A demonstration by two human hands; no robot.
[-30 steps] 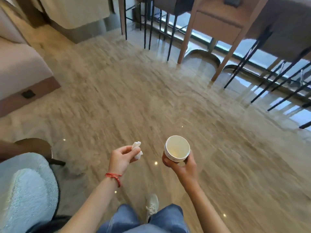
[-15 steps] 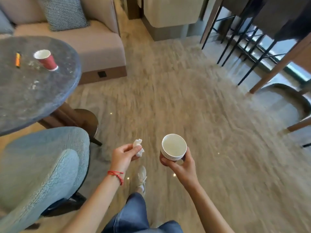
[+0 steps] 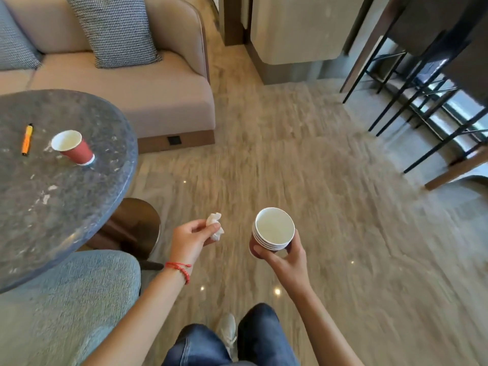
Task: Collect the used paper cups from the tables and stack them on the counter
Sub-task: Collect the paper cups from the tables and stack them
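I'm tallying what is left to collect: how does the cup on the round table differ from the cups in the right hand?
The table cup is single; the stack of cups nests several, by its layered rims. The table cup stands on the round table beside an orange lighter, untouched; the stack of cups is gripped by the right hand above the floor. Both are red outside, white inside, upright and look empty.

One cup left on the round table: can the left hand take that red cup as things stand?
Probably not yet. The left hand pinches a crumpled tissue, and the red paper cup stands well off across the round table. Nothing blocks the path; only the grip is occupied.
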